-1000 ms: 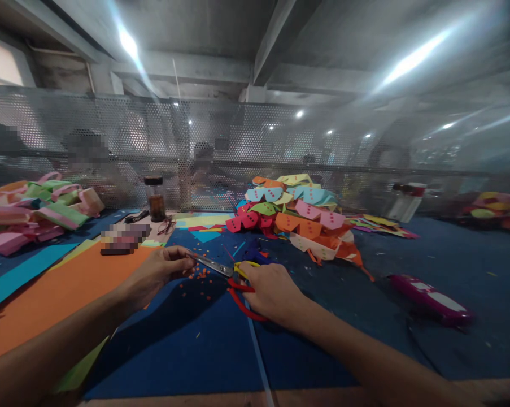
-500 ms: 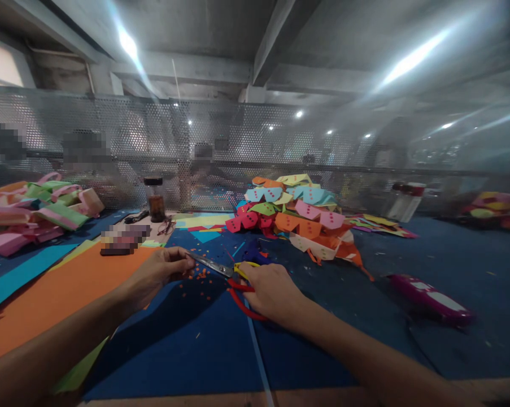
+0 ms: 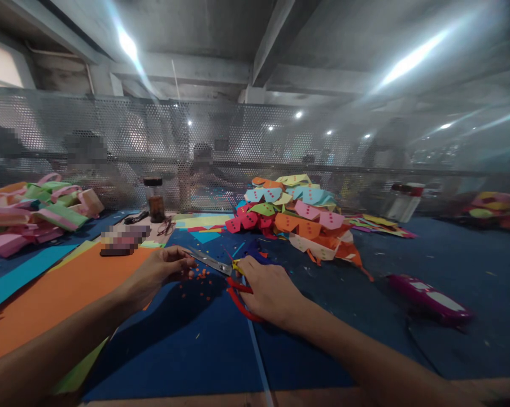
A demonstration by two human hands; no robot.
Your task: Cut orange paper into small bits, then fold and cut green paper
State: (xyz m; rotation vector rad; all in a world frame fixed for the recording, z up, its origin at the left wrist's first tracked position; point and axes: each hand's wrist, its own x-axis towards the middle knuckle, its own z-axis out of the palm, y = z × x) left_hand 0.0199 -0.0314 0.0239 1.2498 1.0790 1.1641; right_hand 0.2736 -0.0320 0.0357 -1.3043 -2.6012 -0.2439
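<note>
From here I see one pair of scissors [image 3: 212, 264] over the middle of the bench [image 3: 187, 350], its handles filling the grip of the right hand [image 3: 271, 291], while the left hand [image 3: 165, 268] pinches narrow at the blade tips, on what I cannot tell. Fine snipping seems in hand, and another cut would call for careful fingers near those tips. I count one lidded jar [image 3: 156, 206] towards the far edge, one purple device [image 3: 430, 299] towards the right, and dotted paper masks [image 3: 309, 212] too overlapped to number.

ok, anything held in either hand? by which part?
Right hand holds scissors by the red and yellow handles. Left hand: fingers close to the blade tips, but whether they grip anything can't be told.
</note>
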